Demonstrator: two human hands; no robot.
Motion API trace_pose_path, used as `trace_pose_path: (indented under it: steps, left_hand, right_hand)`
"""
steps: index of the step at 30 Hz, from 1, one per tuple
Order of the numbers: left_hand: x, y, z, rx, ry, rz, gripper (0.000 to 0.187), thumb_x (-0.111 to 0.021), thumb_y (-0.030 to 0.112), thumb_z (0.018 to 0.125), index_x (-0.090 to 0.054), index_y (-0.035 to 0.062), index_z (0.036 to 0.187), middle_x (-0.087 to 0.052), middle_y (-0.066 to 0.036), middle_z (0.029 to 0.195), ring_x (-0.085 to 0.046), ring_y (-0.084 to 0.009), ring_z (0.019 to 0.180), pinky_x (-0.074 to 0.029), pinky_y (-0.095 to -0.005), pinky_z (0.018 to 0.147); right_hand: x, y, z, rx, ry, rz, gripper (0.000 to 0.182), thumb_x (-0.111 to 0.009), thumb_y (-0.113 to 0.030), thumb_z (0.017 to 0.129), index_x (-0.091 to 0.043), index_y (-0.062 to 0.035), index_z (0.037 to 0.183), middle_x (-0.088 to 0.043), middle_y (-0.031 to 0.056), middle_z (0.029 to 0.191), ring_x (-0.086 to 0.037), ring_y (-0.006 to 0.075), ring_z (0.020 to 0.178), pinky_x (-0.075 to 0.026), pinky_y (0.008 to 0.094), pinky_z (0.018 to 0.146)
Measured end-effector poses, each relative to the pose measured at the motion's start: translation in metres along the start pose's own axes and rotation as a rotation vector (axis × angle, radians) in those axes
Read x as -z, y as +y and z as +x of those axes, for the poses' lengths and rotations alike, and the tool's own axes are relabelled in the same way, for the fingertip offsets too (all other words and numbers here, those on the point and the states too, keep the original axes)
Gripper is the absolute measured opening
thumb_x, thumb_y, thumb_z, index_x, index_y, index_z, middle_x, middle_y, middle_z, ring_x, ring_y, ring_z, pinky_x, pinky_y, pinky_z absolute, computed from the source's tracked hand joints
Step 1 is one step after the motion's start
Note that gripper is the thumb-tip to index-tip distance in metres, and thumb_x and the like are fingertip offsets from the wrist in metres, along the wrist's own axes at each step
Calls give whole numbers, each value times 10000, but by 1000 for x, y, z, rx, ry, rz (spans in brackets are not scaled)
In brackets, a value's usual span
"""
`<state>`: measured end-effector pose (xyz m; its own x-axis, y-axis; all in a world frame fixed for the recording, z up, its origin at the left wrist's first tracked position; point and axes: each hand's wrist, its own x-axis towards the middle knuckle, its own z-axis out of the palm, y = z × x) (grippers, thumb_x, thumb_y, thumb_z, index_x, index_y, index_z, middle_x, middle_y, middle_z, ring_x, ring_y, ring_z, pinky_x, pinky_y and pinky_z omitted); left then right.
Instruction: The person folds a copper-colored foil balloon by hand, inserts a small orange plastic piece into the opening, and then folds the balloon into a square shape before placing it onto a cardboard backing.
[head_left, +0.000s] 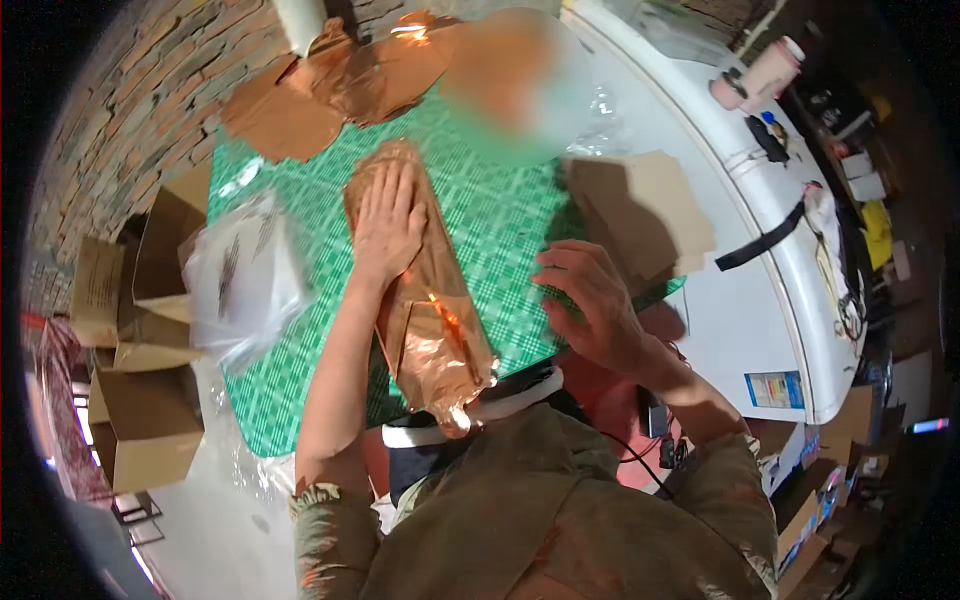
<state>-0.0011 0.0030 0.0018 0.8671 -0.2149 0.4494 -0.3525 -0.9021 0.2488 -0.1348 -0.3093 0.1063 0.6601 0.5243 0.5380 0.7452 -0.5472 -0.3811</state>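
A long copper-coloured foil package [425, 290] lies lengthwise on the green checked tablecloth [500, 220], its crumpled near end at the table's front edge. My left hand [387, 225] rests flat on its upper part, fingers stretched out and pointing away from me. To the right of the package, my right hand [585, 300] hovers near the table's right part, fingers apart and slightly curled, with nothing in it. More copper foil sheets [280, 110] lie at the back left of the table.
Clear plastic bags [245, 275] lie on the table's left side, beside open cardboard boxes [150, 430]. Brown flat sheets [640, 215] are at the right. Beyond stands a white surface [735, 310] with a dark strap [760, 240] and a pink bottle [770, 75].
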Motion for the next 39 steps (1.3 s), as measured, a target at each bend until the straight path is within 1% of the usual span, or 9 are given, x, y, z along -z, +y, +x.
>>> trace_pose_path:
  steps: [5,10,13,18,25,28,31,32,39]
  left_hand:
    - [3,1,2,39,23,-87,668,-475,386,1076,-333,63,1643,-305,-182,1708,-238,-361,1597,-222,-499,1294]
    - [17,1,3,90,68,-388,708,-588,376,1044,-364,16,1611,-364,-235,1663,-285,-436,1563,-246,-478,1290]
    - [15,-1,4,173,90,-488,695,-605,393,1036,-400,24,1587,-377,-236,1654,-288,-406,1570,-237,-469,1296]
    - [27,0,4,204,132,-647,604,-602,350,1042,-468,56,1551,-485,-214,1576,-433,-366,1484,-337,-443,1230]
    - [33,0,3,258,239,-781,455,-591,300,1053,-611,43,1428,-664,-176,1357,-612,-348,1284,-444,-410,1127]
    - [33,-3,7,253,305,-849,410,-570,312,1069,-677,42,1358,-705,-144,1295,-640,-303,1231,-461,-387,1101]
    - [49,1,9,443,216,-1226,416,-537,334,1090,-708,32,1321,-713,-108,1303,-627,-244,1235,-454,-360,1096]
    - [40,-9,12,328,268,-1221,440,-501,341,1110,-716,8,1302,-711,-86,1311,-623,-208,1223,-449,-345,1094]
    - [86,-3,-9,430,320,-1275,417,-531,318,1112,-699,-25,1280,-712,-127,1296,-641,-197,1230,-468,-365,1116]
  right_hand:
    - [-8,7,1,53,-10,-83,272,-737,-95,862,-661,-81,1123,-644,107,1231,-581,354,1257,-467,509,1060]
    - [-37,-3,19,120,-92,-90,303,-776,-161,853,-687,-67,1127,-651,91,1218,-576,311,1265,-451,470,1058]
    - [-57,4,32,145,-120,-92,339,-764,-158,878,-698,-59,1196,-648,91,1299,-572,328,1279,-461,477,1020]
    - [-95,17,57,134,-231,-163,411,-698,-234,961,-632,-56,1326,-621,102,1361,-501,314,1340,-402,456,1077]
    - [-116,19,69,159,-275,-270,423,-671,-289,982,-634,-60,1336,-606,84,1397,-487,299,1361,-398,452,1084]
    - [-115,17,69,143,-292,-266,425,-673,-293,981,-637,-58,1333,-605,85,1403,-488,292,1364,-400,449,1081]
    - [-115,18,70,139,-294,-267,428,-675,-300,981,-637,-54,1329,-604,88,1402,-488,289,1365,-401,449,1077]
    - [-115,19,70,135,-295,-261,430,-676,-302,981,-637,-53,1330,-604,89,1403,-487,289,1366,-401,450,1076]
    - [-115,17,71,120,-287,-262,446,-677,-319,978,-632,-50,1330,-597,100,1404,-465,293,1389,-395,447,1075]
